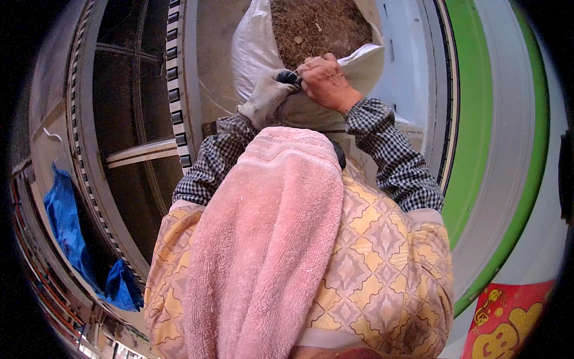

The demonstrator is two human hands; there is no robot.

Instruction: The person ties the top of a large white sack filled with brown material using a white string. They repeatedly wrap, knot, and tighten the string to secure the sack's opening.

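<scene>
A white woven sack stands with its mouth spread wide, filled with dry brown plant matter. My left hand wears a pale grey glove with dark fingertips, and its fingers are closed at the near rim of the sack. Beside it, almost touching, my right hand is bare and pinches the same rim between thumb and fingers. The sack's edge runs into both hands from either side. What lies right between the fingertips is too small to make out.
A pink towel hangs over my front. To the left are a dark framed opening and a blue cloth. A pale panel and a green-striped surface rise at the right. A red decorated sheet is at the lower right.
</scene>
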